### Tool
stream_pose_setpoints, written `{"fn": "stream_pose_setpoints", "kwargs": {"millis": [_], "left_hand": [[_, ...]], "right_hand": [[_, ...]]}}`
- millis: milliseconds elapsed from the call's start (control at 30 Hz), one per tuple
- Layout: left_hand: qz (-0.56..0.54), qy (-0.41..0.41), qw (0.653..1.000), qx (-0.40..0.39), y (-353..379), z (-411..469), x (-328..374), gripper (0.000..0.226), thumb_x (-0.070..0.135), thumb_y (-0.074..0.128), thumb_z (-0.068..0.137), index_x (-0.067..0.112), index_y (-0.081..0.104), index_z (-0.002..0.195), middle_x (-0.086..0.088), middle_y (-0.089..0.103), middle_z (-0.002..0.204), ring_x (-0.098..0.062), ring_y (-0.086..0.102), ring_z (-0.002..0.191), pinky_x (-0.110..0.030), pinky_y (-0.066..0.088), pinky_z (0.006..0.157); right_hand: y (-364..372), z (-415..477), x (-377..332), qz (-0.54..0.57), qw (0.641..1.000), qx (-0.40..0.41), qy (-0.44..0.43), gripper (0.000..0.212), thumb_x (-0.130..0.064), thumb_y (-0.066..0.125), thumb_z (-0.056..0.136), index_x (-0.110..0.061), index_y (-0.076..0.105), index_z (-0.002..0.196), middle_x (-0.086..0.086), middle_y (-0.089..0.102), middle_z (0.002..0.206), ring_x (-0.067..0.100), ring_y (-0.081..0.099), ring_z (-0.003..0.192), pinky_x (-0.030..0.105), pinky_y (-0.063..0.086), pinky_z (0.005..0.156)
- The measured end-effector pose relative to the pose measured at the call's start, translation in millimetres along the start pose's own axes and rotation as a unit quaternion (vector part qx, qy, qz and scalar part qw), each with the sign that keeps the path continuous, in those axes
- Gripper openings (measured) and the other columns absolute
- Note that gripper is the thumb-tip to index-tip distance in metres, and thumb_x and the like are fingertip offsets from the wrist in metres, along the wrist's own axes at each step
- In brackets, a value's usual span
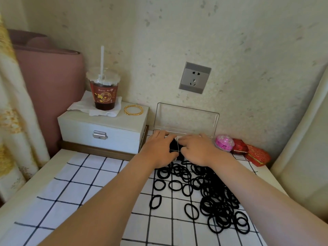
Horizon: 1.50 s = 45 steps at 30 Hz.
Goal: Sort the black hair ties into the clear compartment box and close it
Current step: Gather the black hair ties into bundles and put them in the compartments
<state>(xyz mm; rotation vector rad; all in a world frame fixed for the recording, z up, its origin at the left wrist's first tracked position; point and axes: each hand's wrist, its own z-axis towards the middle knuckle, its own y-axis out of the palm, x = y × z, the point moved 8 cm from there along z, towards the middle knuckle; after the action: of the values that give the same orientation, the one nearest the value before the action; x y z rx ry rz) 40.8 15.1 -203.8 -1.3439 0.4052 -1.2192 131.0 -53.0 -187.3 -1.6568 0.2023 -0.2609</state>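
Black elastic hair ties [209,196] heap on checked cloth [85,183]. Left hand [158,148] and right hand [197,148] cover the open clear plastic box [186,119]; grip indiscernible.

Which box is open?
The clear compartment box by the wall: its lid stands upright. The white latched box and the red boxes are shut.

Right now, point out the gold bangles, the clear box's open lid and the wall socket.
gold bangles [132,114]: head view, near rim of the rings.
clear box lid [186,119]: head view, middle of the raised pane.
wall socket [194,78]: head view, centre of the grey faceplate.
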Motion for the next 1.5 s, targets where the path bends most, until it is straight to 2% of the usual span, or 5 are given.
{"fn": "stream_pose_setpoints", "kwargs": {"millis": [200,800,967,1100,1500], "left_hand": [[0.002,0.012,1.0,0.009,-1.6,-2.1,-0.9,0.069,0.05,0.058,0.09,0.027,0.033,0.149,0.001,0.04,0.146,-0.018,0.024,0.138,-0.034,0.024,0.115],[-0.029,0.034,0.999,0.029,-14.9,-17.3,9.1,0.067,0.034,0.06,0.088,0.029,0.032,0.149,0.002,0.033,0.15,-0.015,0.019,0.141,-0.034,0.025,0.116],[0.019,0.088,0.99,0.107,-41.8,-43.0,33.6,0.029,0.021,0.062,0.086,0.023,0.06,0.115,0.007,0.049,0.113,-0.011,0.041,0.111,-0.023,0.037,0.09],[0.016,0.05,0.998,0.034,-42.0,-64.9,33.6,0.01,0.021,0.057,0.09,0.024,0.064,0.097,0.008,0.05,0.094,-0.012,0.049,0.091,-0.023,0.042,0.076],[0.098,-0.147,0.971,-0.163,-23.0,-124.3,-13.7,0.037,0.011,0.052,0.095,0.024,0.056,0.128,-0.006,0.042,0.127,-0.024,0.041,0.124,-0.03,0.044,0.099]], "right_hand": [[-0.2,10.8,-0.7,-0.018,1.0,0.0,0.005,0.033,-0.032,0.032,0.095,-0.025,0.064,0.095,-0.004,0.065,0.118,0.02,0.043,0.124,0.046,0.022,0.111],[-16.6,-25.1,-4.0,0.15,0.986,0.075,-0.027,0.048,-0.015,0.048,0.093,-0.021,0.056,0.14,-0.003,0.051,0.147,0.021,0.042,0.136,0.036,0.029,0.114],[-23.4,-53.9,-13.4,0.184,0.974,0.126,-0.046,0.044,-0.008,0.05,0.091,-0.023,0.065,0.129,-0.006,0.062,0.129,0.013,0.055,0.119,0.025,0.041,0.103],[-8.4,-75.5,-31.3,0.2,0.972,0.102,-0.065,0.042,-0.008,0.049,0.092,-0.029,0.068,0.123,-0.007,0.061,0.118,0.009,0.057,0.101,0.028,0.048,0.093],[48.4,-78.0,-68.6,0.082,0.993,-0.055,-0.063,0.06,-0.033,0.042,0.1,-0.036,0.021,0.156,0.002,0.01,0.166,0.025,0.008,0.152,0.048,0.013,0.121]]}}
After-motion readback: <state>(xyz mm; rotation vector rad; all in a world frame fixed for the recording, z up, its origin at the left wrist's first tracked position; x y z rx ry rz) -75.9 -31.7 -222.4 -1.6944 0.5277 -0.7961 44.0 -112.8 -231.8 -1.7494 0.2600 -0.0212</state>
